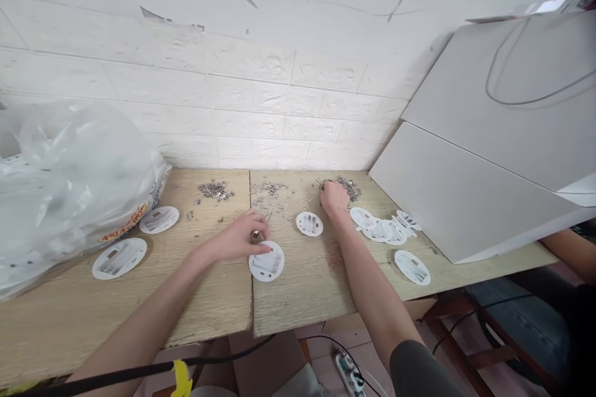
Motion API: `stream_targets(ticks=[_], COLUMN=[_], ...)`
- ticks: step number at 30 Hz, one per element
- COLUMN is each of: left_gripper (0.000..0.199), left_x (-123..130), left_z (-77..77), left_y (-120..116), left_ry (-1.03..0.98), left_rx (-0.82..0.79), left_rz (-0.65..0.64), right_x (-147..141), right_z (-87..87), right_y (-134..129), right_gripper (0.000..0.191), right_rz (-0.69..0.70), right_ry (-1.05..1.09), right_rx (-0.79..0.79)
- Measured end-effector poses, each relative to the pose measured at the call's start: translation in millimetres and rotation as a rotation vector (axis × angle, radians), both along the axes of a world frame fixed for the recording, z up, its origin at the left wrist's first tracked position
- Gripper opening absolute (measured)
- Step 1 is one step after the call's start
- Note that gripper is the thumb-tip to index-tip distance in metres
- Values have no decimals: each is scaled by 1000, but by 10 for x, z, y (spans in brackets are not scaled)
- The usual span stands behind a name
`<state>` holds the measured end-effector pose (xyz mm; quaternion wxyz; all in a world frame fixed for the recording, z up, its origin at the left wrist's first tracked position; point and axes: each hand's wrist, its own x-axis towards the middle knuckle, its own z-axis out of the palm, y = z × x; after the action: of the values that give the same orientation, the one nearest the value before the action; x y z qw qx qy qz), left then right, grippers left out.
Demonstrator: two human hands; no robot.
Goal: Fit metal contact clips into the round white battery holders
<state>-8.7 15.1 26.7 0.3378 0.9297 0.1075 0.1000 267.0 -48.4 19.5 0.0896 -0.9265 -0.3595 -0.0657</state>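
My left hand [243, 237] is curled above a white round plastic battery case [267, 268], its thumb resting over the upper edge. Small metal contact pieces [268, 216] show at its fingers. Farther right, my right hand [334, 197] reaches down at a pile of small metal contacts [350, 188], fingers drawn together; whatever is between them is hidden. Between the hands lies another white round case [310, 224] with long slots. Two looser patches of metal pieces lie near the wall, one pile [215, 191] on the left board and scattered bits [270, 188] in the middle.
A large clear plastic bag [74, 186] fills the left side, with white cases [120, 258] beside it. Overlapping cases [378, 231] lie right of my right arm, near a white panel [475, 180]. Another person's arm [570, 254] shows at far right. A black cable [139, 372] crosses below.
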Motion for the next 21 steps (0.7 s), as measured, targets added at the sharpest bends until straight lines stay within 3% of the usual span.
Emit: stream_targets(ticks=[6,9,12,16,19,21], left_gripper=[26,29,29,27,26,28], left_x=[-10,8,31,48,55,59], left_z=[-1,-33,-41,-45,-65,-79], left_y=[21,-15,-42,-43,-40,-45], left_ry=[-7,-12,-51,-98,-107,-101], left_rx=[-239,-207,-78,57,78,97], left_rz=[99,109,88,50,34,28], right_x=[-14,-41,-106,-318,-521,-627], right_z=[-45,-28,3,24,-2,-31], right_y=[-100,-168,-202,-149,-74,-37], right_gripper=[26,24,24,25,29,31], right_rz=[63,67,94,328,573,663], right_ry=[7,23,-2,17,76,78], right_rx=[76,96,133,186,102,63])
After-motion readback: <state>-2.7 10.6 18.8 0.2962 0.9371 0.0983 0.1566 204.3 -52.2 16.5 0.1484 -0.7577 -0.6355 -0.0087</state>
